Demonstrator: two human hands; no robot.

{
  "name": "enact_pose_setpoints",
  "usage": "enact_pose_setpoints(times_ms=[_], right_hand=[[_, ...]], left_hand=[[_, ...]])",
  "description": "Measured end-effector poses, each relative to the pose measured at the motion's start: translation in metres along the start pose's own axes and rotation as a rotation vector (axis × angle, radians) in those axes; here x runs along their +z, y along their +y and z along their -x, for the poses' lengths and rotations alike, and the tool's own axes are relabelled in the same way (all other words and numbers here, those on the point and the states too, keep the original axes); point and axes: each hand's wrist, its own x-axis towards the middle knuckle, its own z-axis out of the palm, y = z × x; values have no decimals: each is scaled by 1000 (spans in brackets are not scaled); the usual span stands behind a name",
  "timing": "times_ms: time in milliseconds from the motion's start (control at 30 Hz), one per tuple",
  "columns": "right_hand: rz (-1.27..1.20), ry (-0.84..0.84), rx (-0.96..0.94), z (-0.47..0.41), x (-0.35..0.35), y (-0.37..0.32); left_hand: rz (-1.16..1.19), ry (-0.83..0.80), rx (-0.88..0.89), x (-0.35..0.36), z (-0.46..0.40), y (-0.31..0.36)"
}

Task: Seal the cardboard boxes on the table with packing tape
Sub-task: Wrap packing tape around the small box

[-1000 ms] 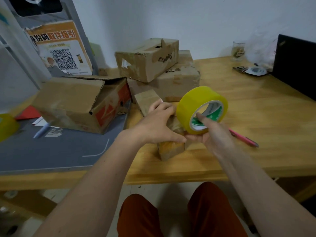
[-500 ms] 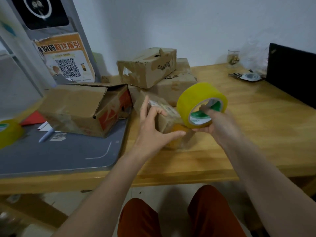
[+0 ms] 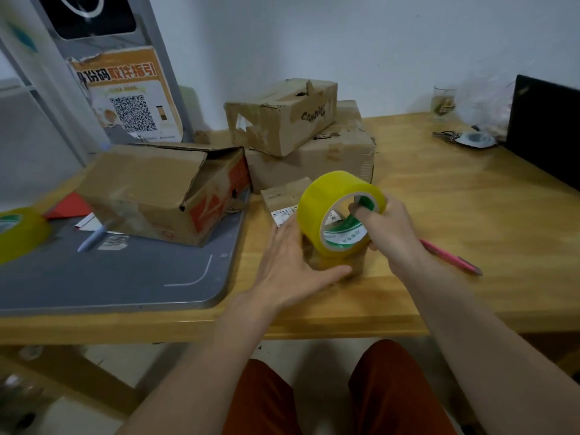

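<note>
Tape roll (image 3: 326, 211), yellow, sits gripped in the right hand (image 3: 390, 233), fingers hooked through its core, held just over a small cardboard box (image 3: 282, 199) near the worktop's (image 3: 455, 215) front edge. The left hand (image 3: 292, 265) lies flat-fingered against that box's left side. Three bigger boxes sit farther back and left.

Small box (image 3: 284, 196) back down on table (image 3: 439, 196)

right hand (image 3: 392, 233) grips tape roll (image 3: 332, 211) | left hand (image 3: 292, 265) holds small box (image 3: 284, 197)
</note>
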Motion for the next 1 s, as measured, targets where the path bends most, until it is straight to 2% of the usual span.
enact_pose_setpoints(times_ms=[67, 333, 433, 500, 633, 733, 1000], right_hand=[[-53, 32, -13, 8, 7, 7], [61, 71, -176, 8, -7, 9], [-57, 193, -132, -7, -32, 15], [-45, 235, -111, -18, -47, 23], [55, 165, -12, -24, -54, 51], [26, 153, 53, -23, -50, 62], [99, 142, 31, -23, -50, 55]], left_hand=[[-30, -1, 35, 2, 0, -3], [-231, -70, 134, -3, -1, -8], [-301, -107, 114, -3, -2, -10], [-296, -110, 103, -3, -1, -9], [-301, -95, 88, -2, 0, -7], [-297, -116, 77, -4, 1, -4], [-403, -363, -136, -16, -32, 41]])
